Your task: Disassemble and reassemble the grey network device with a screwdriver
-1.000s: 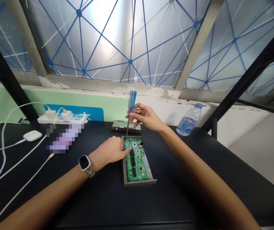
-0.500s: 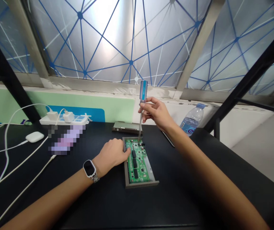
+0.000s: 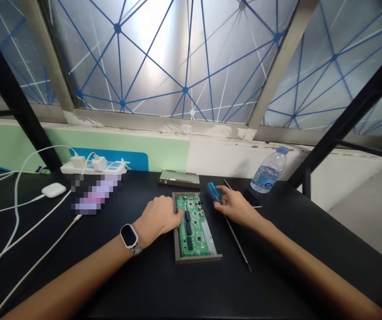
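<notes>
A green circuit board (image 3: 194,224) sits in a shallow grey metal case (image 3: 176,249) on the black desk. My left hand (image 3: 159,218), wearing a watch, grips the case's left side, its thumb over the edge of the board; the other fingers are partly hidden. To the right of the case, my right hand (image 3: 235,205) pinches a screwdriver (image 3: 213,192) by its blue handle, near where the shaft starts. The long thin shaft slants toward the near right, its tip away from the board and low at the desk.
Behind the case lies a flat grey metal cover (image 3: 179,178). A dark phone-like slab (image 3: 252,195) and a water bottle (image 3: 269,171) are at the back right. A power strip (image 3: 90,169), white earbud case (image 3: 54,190), blurred-out phone and cables occupy the left.
My right hand has brought the screwdriver off the board, down and to the right, turning it from upright to nearly flat. My left hand stays on the case.
</notes>
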`<state>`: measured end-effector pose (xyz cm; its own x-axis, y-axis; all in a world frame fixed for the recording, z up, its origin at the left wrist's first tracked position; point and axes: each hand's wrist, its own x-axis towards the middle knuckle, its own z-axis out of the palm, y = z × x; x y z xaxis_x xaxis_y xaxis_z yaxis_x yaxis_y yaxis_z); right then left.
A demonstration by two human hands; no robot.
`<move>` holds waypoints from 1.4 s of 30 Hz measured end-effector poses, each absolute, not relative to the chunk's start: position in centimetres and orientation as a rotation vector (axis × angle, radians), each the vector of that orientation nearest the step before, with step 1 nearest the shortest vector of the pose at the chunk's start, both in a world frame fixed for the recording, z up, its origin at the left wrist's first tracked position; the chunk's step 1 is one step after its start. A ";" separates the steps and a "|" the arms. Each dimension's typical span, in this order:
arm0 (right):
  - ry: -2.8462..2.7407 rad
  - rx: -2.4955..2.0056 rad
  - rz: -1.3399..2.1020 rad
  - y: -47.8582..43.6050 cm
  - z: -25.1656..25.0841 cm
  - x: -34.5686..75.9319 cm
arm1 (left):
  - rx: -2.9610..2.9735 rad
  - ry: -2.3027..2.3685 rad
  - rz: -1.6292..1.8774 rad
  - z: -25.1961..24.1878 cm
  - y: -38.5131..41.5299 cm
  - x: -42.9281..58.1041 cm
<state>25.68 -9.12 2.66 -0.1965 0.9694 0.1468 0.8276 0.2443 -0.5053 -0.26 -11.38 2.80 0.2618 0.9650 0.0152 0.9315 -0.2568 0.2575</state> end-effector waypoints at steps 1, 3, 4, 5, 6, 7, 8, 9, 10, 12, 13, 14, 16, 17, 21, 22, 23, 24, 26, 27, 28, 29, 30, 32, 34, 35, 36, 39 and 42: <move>-2.115 -1.653 0.404 -9.1 2.4 25.7 | 2.334 1.779 0.265 2.7 -11.3 -0.3; -2.145 -1.692 0.365 -9.1 1.9 25.6 | 2.331 1.782 0.280 2.5 -11.2 -0.4; -2.156 -1.716 0.339 -9.1 1.7 25.6 | 2.324 1.786 0.281 2.5 -11.2 -0.4; -2.171 -1.740 0.304 -9.2 1.5 25.6 | 2.317 1.792 0.277 2.5 -11.2 -0.4; -2.194 -1.765 0.261 -9.2 1.5 25.5 | 2.312 1.798 0.271 2.6 -11.3 -0.4; -2.217 -1.796 0.209 -9.2 1.5 25.5 | 2.307 1.804 0.263 2.8 -11.4 -0.4; -2.238 -1.832 0.147 -9.2 1.6 25.4 | 2.306 1.804 0.253 2.9 -11.5 -0.3; -2.249 -1.866 0.079 -9.2 1.9 25.3 | 2.306 1.802 0.240 3.1 -11.7 -0.2; -2.253 -1.885 0.011 -9.0 2.2 25.0 | 2.310 1.799 0.226 3.4 -11.9 -0.1; -2.244 -1.848 -0.101 -8.3 3.1 24.2 | 2.318 1.798 0.201 3.8 -12.3 0.1; -2.261 -1.752 -0.108 -7.6 3.5 23.5 | 2.322 1.801 0.193 4.0 -12.4 0.3; -2.288 -1.656 -0.082 -6.8 3.9 22.8 | 2.325 1.804 0.190 4.1 -12.6 0.4; -2.325 -1.510 0.001 -4.7 4.4 21.1 | 2.329 1.811 0.195 4.2 -12.7 0.6; -2.329 -1.486 0.078 -3.5 4.5 20.3 | 2.328 1.816 0.201 4.2 -12.6 0.6; -2.349 -1.521 0.384 1.0 3.9 17.3 | 2.308 1.842 0.258 3.9 -12.1 0.1; -2.357 -1.519 0.450 1.7 3.6 16.8 | 2.307 1.846 0.278 3.8 -11.9 -0.1; -2.360 -1.511 0.500 2.2 3.3 16.4 | 2.308 1.850 0.294 3.7 -11.7 -0.2; -2.356 -1.502 0.530 2.5 3.1 16.1 | 2.309 1.851 0.309 3.7 -11.6 -0.4; -2.334 -1.478 0.543 2.5 2.9 15.9 | 2.301 1.843 0.342 3.7 -11.4 -0.7; -2.318 -1.464 0.529 2.3 2.9 16.0 | 2.289 1.832 0.361 3.7 -11.4 -0.7; -2.299 -1.450 0.508 2.0 3.1 16.2 | 2.270 1.815 0.377 3.8 -11.4 -0.8; -2.278 -1.436 0.483 1.6 3.4 16.5 | 2.246 1.797 0.398 3.9 -11.3 -0.9; -2.256 -1.422 0.457 1.1 3.8 16.9 | 2.215 1.784 0.425 4.0 -11.3 -1.0; -2.201 -1.389 0.413 -0.1 4.9 17.9 | 2.140 1.757 0.496 4.2 -11.1 -1.1; -2.073 -1.298 0.348 -1.5 6.0 19.1 | 2.053 1.717 0.597 4.3 -10.7 -1.2; -1.974 -1.246 0.279 -2.2 6.5 19.7 | 2.007 1.689 0.656 4.3 -10.5 -1.4; -1.874 -1.201 0.222 -3.0 6.9 20.2 | 1.962 1.658 0.716 4.2 -10.2 -1.6; -1.610 -1.112 0.267 -4.9 7.5 21.9 | 1.823 1.541 0.875 4.1 -9.6 -2.4; -1.420 -1.075 0.392 -6.2 7.2 23.2 | 1.630 1.370 0.935 4.4 -9.7 -3.4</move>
<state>23.20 -6.17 7.15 0.1840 0.7823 0.5951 0.3658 0.5075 -0.7801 -3.37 -9.70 4.36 0.1431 0.9887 0.0456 0.4027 -0.1003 0.9098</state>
